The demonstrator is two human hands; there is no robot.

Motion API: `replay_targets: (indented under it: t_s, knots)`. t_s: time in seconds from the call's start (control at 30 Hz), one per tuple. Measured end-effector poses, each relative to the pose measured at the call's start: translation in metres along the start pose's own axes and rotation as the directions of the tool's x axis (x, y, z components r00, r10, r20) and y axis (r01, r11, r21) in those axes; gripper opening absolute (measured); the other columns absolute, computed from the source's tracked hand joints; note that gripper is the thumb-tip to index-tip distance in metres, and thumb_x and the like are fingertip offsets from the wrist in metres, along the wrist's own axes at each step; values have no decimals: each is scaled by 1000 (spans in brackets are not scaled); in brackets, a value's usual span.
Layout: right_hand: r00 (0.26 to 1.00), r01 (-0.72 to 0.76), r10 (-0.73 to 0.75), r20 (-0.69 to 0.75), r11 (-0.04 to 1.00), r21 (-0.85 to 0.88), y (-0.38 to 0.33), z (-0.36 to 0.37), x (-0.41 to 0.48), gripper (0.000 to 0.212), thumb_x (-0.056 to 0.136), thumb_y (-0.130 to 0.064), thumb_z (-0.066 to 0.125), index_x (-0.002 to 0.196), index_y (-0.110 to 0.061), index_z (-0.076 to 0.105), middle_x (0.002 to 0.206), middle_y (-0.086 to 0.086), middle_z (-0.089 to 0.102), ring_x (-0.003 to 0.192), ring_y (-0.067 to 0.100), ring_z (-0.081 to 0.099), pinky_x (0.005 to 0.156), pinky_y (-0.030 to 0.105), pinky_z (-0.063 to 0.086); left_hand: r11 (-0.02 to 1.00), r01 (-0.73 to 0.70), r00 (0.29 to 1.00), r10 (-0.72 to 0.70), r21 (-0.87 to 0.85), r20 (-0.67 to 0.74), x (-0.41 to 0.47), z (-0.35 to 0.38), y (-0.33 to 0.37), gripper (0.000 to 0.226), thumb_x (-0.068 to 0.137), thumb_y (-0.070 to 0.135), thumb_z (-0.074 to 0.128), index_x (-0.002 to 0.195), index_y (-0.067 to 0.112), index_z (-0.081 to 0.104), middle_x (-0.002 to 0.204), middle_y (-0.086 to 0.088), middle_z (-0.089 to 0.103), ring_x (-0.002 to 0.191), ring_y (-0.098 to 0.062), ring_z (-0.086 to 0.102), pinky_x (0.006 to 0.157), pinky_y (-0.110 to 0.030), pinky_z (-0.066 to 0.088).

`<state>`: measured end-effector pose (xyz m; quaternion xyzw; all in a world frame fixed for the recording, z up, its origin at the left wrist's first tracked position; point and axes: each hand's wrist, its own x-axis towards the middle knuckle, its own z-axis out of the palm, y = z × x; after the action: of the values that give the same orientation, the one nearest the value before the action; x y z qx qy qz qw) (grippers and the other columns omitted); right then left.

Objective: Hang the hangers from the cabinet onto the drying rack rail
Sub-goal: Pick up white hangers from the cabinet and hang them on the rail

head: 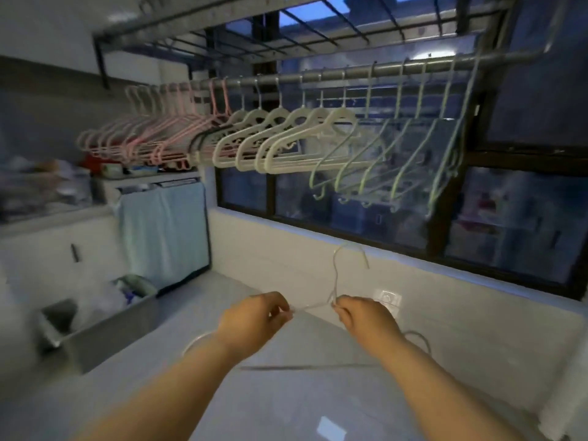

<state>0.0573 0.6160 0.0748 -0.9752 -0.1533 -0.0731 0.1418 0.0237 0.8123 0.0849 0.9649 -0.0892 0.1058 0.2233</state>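
Note:
I hold a thin pale wire hanger (334,275) low in front of me, its hook pointing up. My left hand (254,316) pinches its left shoulder and my right hand (366,316) grips it at the neck. Its lower bar shows dark below my wrists. Above, the drying rack rail (397,68) runs across the window. On it hang several pink hangers (152,135) at the left, cream hangers (286,138) in the middle and light green hangers (397,160) at the right. The frame is blurred.
A dark window (413,218) with bars fills the right wall above a white tiled ledge. A blue towel (165,230) hangs on a cabinet at the left. A grey bin (105,326) with bags stands on the floor at the lower left.

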Motion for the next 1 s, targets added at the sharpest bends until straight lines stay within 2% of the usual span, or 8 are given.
replay_targets:
  t_s: [0.13, 0.23, 0.3, 0.37, 0.5, 0.67, 0.83, 1.0]
  knots:
    - [982, 176, -182, 54, 980, 97, -95, 19, 56, 27, 98, -23, 38, 90, -4, 56, 94, 18, 61, 94, 29, 59, 65, 29, 29, 979, 199, 973, -203, -52, -113, -18, -45, -72, 24, 94, 33, 45, 106, 21, 62, 80, 7, 55, 74, -14, 50, 73, -28, 45]
    - [955, 278, -291, 62, 946, 164, -161, 26, 100, 29, 96, -23, 42, 73, -13, 57, 87, 18, 59, 83, 30, 56, 66, 32, 37, 947, 321, 923, -311, 10, -227, -20, -85, -125, 26, 95, 34, 44, 108, 24, 64, 93, 3, 64, 84, -15, 56, 68, -23, 35]
    - [927, 361, -372, 52, 920, 156, -202, 30, 130, 39, 96, -22, 43, 57, -22, 36, 81, 15, 52, 78, 27, 50, 62, 30, 29, 914, 403, 883, -372, 55, -287, -16, -112, -160, 26, 94, 34, 44, 105, 24, 65, 101, 0, 66, 97, -21, 60, 66, -23, 31]
    - [901, 422, -431, 51, 897, 129, -241, 35, 163, 34, 96, -23, 42, 62, -20, 40, 92, 17, 59, 88, 30, 55, 64, 28, 27, 883, 467, 844, -431, 41, -320, -8, -139, -195, 25, 94, 35, 44, 102, 24, 66, 96, 0, 67, 93, -21, 61, 64, -26, 35]
    - [858, 506, -514, 22, 851, 142, -308, 49, 241, 27, 96, -24, 42, 108, -8, 60, 114, 14, 63, 105, 31, 56, 78, 33, 43, 834, 552, 763, -503, 2, -406, 18, -189, -263, 24, 93, 34, 48, 105, 26, 67, 96, 3, 68, 93, -19, 61, 77, -27, 46]
    - [808, 580, -589, -10, 793, 185, -376, 62, 338, 27, 96, -22, 42, 111, -8, 59, 114, 14, 63, 104, 30, 57, 70, 29, 37, 818, 568, 730, -551, -89, -404, 71, -244, -342, 14, 92, 26, 51, 88, 25, 64, 68, 14, 56, 63, -9, 54, 67, -26, 49]
    - [780, 614, -626, -23, 757, 224, -430, 74, 414, 29, 97, -19, 40, 117, -11, 58, 118, 12, 62, 106, 30, 56, 80, 30, 44, 799, 593, 703, -575, -102, -419, 107, -278, -406, 15, 94, 24, 47, 94, 21, 62, 72, 9, 57, 63, -9, 54, 65, -21, 47]
    - [763, 642, -643, -67, 743, 187, -475, 84, 472, 31, 97, -15, 36, 120, -11, 57, 121, 13, 61, 106, 32, 56, 76, 32, 42, 726, 676, 588, -634, -125, -503, 128, -308, -472, 22, 94, 23, 47, 100, 14, 66, 75, 3, 59, 66, -14, 55, 68, -27, 48]
